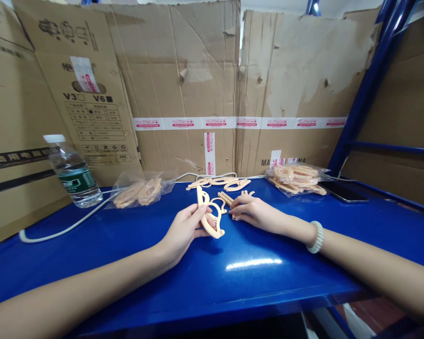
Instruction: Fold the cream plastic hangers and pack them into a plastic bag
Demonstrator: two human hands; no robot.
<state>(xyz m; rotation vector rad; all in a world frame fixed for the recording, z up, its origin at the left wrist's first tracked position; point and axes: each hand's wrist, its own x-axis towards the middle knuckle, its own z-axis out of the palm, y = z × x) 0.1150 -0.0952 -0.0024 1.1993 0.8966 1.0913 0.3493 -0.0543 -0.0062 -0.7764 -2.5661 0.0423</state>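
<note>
My left hand (187, 226) is closed around a peach-coloured plastic folding hanger (217, 232), held tilted above the blue table, with its curved arms and open loops showing. To the right, my right hand (252, 213) reaches palm down, its fingers curled over another folding hanger (225, 197) with straight parallel bars; part of it is hidden under the fingers. Just behind both hands, more peach hangers (237, 185) lie in a loose row. A clear bag of hangers (297, 179) sits behind my right hand, and a second bag of hangers (137, 192) is at the left.
A water bottle (76, 176) stands on the left of the blue table (155, 292). A white cable (67, 229) loops past it. A dark phone (342, 192) lies at the right. Cardboard sheets (183, 84) wall off the back, beside a blue metal post (360, 94).
</note>
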